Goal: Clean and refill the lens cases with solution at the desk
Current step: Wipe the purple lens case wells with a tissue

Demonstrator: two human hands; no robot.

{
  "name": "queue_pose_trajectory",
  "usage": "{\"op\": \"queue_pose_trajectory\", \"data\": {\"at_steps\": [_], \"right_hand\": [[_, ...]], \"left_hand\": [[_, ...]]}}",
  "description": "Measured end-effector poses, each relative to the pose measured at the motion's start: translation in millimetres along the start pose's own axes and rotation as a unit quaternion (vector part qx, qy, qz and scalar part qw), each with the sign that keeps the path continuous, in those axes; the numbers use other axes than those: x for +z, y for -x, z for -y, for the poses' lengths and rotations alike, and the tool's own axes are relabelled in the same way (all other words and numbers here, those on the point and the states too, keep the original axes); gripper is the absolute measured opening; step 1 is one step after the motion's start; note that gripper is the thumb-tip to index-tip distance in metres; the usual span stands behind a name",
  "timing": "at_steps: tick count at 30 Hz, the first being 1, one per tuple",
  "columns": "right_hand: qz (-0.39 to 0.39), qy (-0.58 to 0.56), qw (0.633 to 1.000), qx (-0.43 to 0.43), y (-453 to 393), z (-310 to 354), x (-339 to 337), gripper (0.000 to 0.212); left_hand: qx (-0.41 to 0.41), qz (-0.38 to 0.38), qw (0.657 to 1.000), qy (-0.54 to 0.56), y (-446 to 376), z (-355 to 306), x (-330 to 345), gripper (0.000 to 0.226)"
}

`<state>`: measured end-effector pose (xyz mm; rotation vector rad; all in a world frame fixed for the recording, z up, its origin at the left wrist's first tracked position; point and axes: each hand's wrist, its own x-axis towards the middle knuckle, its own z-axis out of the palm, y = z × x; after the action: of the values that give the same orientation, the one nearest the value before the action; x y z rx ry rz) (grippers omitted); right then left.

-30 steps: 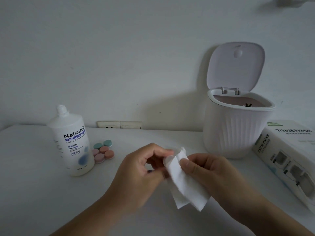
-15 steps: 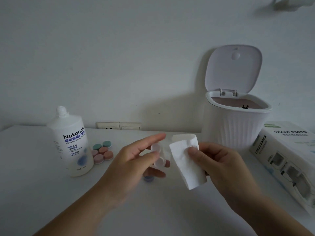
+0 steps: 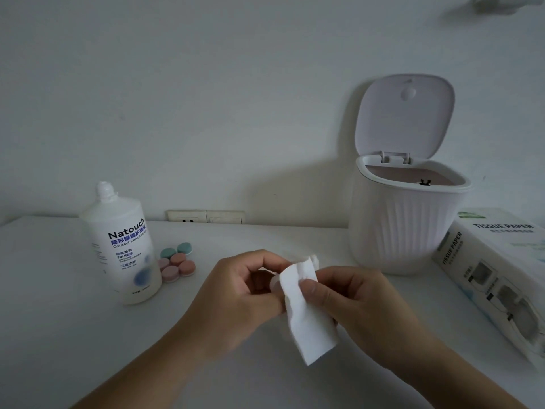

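My left hand (image 3: 239, 293) is closed around a small white lens case (image 3: 275, 283), of which only an edge shows between the fingers. My right hand (image 3: 356, 305) pinches a folded white tissue (image 3: 306, 317) and presses it against the case, thumb on top. Both hands hover just above the white desk (image 3: 53, 335) at the centre. Left of them stands the white solution bottle (image 3: 124, 246), cap on. Beside the bottle lie several closed lens cases (image 3: 177, 262) with green and pink caps.
A white ribbed mini bin (image 3: 404, 228) with its lid flipped up stands at the back right. A tissue paper box (image 3: 498, 278) lies at the right edge. A wall socket (image 3: 206, 216) sits behind the desk.
The hands had parted and risen, showing the open white case in my left fingers. Now they are lower and together again, with the tissue pressed onto the case.
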<state>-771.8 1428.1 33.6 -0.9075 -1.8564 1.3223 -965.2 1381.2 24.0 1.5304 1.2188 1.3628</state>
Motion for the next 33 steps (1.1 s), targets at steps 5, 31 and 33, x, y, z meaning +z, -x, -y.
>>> {"op": "queue_pose_trajectory", "data": {"at_steps": [5,31,33], "right_hand": [[-0.019,-0.009,0.999,0.032,-1.2,0.7,-2.5,0.045],[0.074,-0.002,0.995,0.067,1.8,-1.0,-11.5,0.046],[0.103,0.046,0.991,0.075,3.0,-2.5,-13.5,0.053]], "left_hand": [[0.002,0.024,1.0,0.003,1.5,-1.9,0.6,0.033],[0.052,0.008,0.996,-0.077,5.7,0.0,4.5,0.025],[0.026,0.041,0.997,-0.064,5.2,1.0,2.1,0.03]]}}
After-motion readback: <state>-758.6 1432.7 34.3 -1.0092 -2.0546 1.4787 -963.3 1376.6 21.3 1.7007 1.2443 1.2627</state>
